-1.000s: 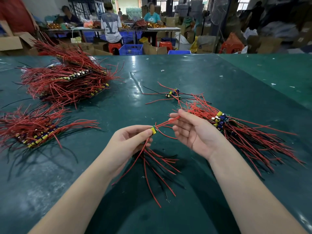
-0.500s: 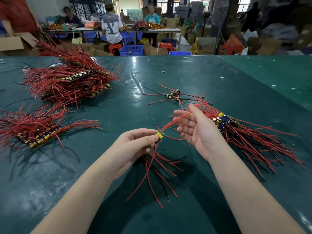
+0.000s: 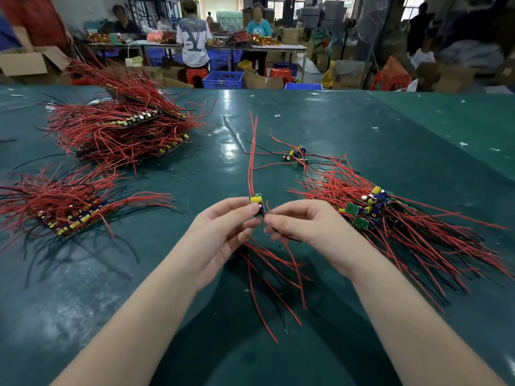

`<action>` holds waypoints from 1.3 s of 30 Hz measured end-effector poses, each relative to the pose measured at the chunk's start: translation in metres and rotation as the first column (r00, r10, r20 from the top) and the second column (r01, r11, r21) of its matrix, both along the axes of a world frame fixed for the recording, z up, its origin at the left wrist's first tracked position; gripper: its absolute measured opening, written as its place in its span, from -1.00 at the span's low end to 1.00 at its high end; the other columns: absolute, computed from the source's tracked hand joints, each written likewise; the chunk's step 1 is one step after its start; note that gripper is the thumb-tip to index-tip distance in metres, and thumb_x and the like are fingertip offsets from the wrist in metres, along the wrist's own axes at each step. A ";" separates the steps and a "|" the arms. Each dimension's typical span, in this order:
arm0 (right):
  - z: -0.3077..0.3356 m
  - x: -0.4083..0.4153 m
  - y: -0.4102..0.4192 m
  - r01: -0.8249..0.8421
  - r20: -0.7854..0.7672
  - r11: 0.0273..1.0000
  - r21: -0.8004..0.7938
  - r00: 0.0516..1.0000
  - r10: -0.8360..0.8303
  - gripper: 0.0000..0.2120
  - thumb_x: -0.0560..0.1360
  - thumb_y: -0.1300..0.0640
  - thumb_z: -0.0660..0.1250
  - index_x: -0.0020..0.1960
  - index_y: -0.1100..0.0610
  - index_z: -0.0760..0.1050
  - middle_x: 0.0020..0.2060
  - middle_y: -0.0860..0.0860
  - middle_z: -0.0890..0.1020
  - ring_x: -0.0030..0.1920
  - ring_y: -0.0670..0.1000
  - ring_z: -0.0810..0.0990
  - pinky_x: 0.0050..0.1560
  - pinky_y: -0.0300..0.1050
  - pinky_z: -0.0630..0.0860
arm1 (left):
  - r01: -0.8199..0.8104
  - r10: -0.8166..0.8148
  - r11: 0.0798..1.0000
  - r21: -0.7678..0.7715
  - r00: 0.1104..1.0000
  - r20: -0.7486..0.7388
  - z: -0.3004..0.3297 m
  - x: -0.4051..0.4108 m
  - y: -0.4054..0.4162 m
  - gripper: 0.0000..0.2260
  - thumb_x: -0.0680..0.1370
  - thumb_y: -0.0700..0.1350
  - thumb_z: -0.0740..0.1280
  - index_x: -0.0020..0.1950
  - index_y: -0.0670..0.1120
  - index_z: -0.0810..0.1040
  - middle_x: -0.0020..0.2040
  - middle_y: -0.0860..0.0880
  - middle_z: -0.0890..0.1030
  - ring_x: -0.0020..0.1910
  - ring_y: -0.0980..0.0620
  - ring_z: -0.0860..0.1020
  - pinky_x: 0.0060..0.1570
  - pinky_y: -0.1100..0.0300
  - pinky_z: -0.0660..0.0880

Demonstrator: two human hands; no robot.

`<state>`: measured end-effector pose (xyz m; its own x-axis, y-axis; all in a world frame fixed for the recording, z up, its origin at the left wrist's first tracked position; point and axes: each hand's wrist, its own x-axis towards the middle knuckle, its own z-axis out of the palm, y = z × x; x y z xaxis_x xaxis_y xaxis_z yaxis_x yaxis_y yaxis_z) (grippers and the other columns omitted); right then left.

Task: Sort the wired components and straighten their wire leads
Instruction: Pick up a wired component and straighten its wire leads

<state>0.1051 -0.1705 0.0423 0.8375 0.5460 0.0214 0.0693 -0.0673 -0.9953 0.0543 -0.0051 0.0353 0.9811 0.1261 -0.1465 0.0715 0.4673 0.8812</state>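
Sorted bundles [image 3: 72, 210] lie toward the tabletop [image 3: 362, 129] left edge; mid-tabletop, the left hand [image 3: 223, 232] pinches a wired component [image 3: 256, 204], red leads upright, while the right hand [image 3: 303, 227] pinches its lower leads, likely straightening next.

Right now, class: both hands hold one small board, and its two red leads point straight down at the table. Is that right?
Not quite. The head view shows the left hand and right hand holding the board, but its two red leads point up and away, not down.
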 end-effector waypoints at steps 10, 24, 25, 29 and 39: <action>-0.006 0.002 -0.001 0.203 0.505 0.939 -0.276 0.862 -0.037 -0.90 0.42 0.20 0.46 -0.20 0.01 0.68 -0.33 -0.11 0.68 -0.28 -0.18 0.61 -0.16 -0.29 0.53 | -0.034 0.007 0.926 0.375 0.997 0.074 0.000 -0.002 0.006 -0.86 0.40 -0.16 0.46 -0.05 -0.11 0.66 -0.12 0.00 0.69 -0.14 0.14 0.61 -0.06 0.30 0.52; 0.005 0.005 -0.005 0.068 0.298 0.997 -0.042 0.953 -0.052 -0.81 0.52 0.35 0.33 -0.10 0.09 0.60 -0.30 -0.02 0.69 -0.26 -0.11 0.65 -0.13 -0.24 0.56 | 0.023 -0.032 0.983 0.181 0.998 0.045 0.002 0.000 0.011 -0.76 0.27 -0.12 0.48 -0.10 -0.17 0.68 -0.17 -0.09 0.69 -0.23 0.11 0.64 -0.14 0.32 0.58; 0.005 0.006 -0.006 0.048 0.267 0.998 -0.033 0.963 -0.037 -0.82 0.53 0.35 0.32 -0.10 0.10 0.60 -0.29 0.00 0.70 -0.25 -0.07 0.65 -0.09 -0.18 0.58 | 0.026 -0.032 0.989 0.143 0.999 0.040 0.002 0.000 0.012 -0.80 0.28 -0.14 0.47 -0.13 -0.16 0.69 -0.17 -0.09 0.69 -0.23 0.12 0.65 -0.16 0.33 0.58; 0.005 0.008 -0.010 0.025 0.241 0.998 -0.062 0.971 -0.009 -0.84 0.53 0.31 0.33 -0.09 0.09 0.61 -0.25 0.02 0.72 -0.26 0.00 0.63 -0.07 -0.16 0.58 | 0.005 -0.009 0.996 0.085 0.999 0.040 0.003 0.001 0.011 -0.81 0.30 -0.17 0.44 -0.12 -0.20 0.67 -0.19 -0.10 0.69 -0.24 0.12 0.65 -0.20 0.34 0.58; 0.003 -0.002 -0.002 0.092 0.364 0.974 -0.207 0.931 -0.011 -0.84 0.55 0.14 0.33 -0.13 0.01 0.67 -0.33 -0.02 0.69 -0.36 -0.06 0.48 -0.30 -0.08 0.47 | -0.054 0.050 0.995 0.086 0.997 0.052 0.002 0.001 0.012 -0.81 0.29 -0.13 0.47 -0.15 -0.18 0.69 -0.18 -0.10 0.68 -0.21 0.11 0.65 -0.20 0.35 0.57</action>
<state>0.1034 -0.1723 0.0456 0.8226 0.5278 0.2114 0.4094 -0.2918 -0.8644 0.0550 0.0067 0.0373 0.9788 0.1872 -0.0837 0.0042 0.3900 0.9208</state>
